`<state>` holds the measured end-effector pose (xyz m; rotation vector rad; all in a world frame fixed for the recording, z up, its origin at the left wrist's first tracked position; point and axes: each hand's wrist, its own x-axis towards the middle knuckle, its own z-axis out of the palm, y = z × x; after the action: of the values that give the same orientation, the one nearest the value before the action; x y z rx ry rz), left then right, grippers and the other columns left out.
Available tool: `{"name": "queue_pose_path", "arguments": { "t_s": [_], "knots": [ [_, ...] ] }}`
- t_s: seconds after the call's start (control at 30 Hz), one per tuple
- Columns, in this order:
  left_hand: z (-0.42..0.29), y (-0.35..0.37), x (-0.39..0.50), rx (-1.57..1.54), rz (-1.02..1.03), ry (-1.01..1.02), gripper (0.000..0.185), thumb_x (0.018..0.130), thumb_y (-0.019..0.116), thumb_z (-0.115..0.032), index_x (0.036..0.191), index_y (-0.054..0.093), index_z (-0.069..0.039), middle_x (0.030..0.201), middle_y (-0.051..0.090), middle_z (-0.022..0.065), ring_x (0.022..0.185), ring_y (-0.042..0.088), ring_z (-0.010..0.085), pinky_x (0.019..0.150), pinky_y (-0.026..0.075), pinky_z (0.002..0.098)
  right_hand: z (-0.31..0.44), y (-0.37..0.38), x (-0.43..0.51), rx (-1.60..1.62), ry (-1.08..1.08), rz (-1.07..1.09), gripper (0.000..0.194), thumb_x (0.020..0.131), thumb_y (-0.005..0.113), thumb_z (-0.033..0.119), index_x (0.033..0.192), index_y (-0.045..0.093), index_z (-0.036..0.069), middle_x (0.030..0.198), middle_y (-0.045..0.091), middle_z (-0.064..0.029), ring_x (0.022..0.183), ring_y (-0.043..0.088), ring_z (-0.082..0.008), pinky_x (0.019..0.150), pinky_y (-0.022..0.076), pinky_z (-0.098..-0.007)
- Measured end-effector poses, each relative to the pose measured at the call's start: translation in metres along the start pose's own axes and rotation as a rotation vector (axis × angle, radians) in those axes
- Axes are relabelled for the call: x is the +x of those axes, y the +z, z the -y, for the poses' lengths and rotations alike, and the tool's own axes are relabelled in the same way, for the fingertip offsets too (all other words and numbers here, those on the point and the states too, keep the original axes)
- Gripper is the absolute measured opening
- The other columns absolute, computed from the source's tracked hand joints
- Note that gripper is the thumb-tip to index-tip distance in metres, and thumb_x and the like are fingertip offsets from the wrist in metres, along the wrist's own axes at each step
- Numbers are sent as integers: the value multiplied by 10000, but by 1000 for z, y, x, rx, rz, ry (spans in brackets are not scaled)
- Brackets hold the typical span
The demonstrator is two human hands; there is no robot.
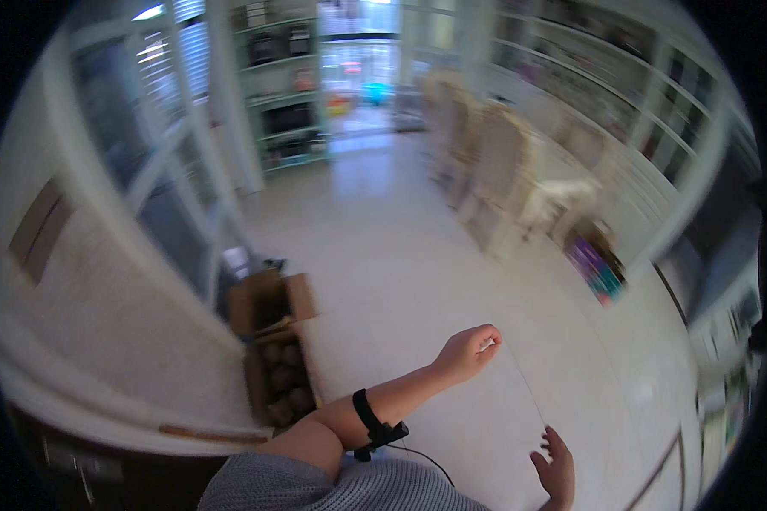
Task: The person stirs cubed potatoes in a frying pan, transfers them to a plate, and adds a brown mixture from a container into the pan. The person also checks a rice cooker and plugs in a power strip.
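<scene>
My left hand [468,353] is raised in front of my body over the pale tiled floor [383,255], its fingers curled in; a small light patch shows between thumb and fingers, and I cannot tell whether it is an object or the floor. On that forearm is a black strap with a small black device [380,433] and a thin cable. Lower right, my right hand [555,461] has its fingers apart and holds nothing. A thin line runs between the two hands; it looks like a floor tile joint.
Open cardboard boxes [303,297] stand at the left wall, one with several round things inside. Ornate chairs [495,166] surround a table [565,185] at the right. A colourful box [593,265] lies near them. A shelf unit [287,96] stands at the back beside a bright doorway.
</scene>
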<state>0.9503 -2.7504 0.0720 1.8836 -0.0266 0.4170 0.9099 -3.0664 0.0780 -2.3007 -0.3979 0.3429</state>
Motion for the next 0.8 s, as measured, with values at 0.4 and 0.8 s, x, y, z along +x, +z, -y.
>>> {"name": "queue_pose_path", "arguments": {
  "t_s": [0.4,0.8],
  "knots": [
    [-30,-505,-130,1501,-1549,-81,564,722,520,64,1261,365,9,1321,363,254,1197,396,395,956,387,414,187,200,395,-334,-546,820,547,825,577,252,1290,429,3,1221,518,-212,1047,554,-299,901,431,-377],
    [-153,-628,-242,2027,-1699,-708,678,717,428,101,1363,287,-51,1353,391,166,1152,469,318,944,391,408,526,459,367,-243,-1422,1468,503,819,610,272,1250,466,55,1214,516,-193,1098,500,-355,912,418,-403]
  ]
}}
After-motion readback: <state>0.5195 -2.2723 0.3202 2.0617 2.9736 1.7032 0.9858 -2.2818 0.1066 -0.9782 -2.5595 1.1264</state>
